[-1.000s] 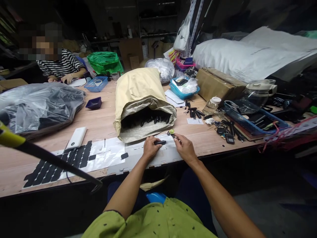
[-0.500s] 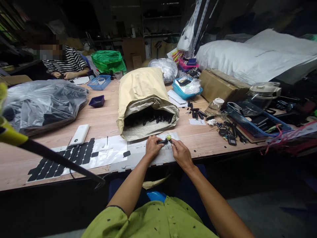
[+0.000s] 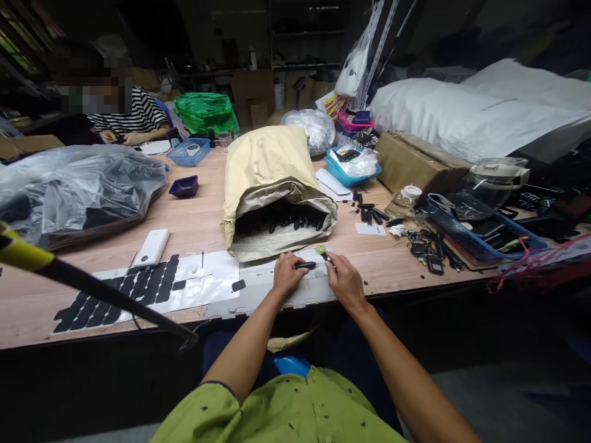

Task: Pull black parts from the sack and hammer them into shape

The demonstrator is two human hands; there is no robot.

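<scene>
Wooden table (image 3: 198, 212), front edge: left hand (image 3: 287, 274) grips short black rod (image 3: 305, 266); right hand (image 3: 345, 282) pinches small yellow-green-topped piece (image 3: 322, 250).

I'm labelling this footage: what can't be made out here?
All in the head view:
Black piece: one end, covered by the left hand.
Yellow-tipped tool: its grip, covered by the right hand.
Sack: its depths, lost in shadow.
Card: its markings, too small to read.

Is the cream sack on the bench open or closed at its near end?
Open: the sack gapes there, showing black pieces inside.
</scene>
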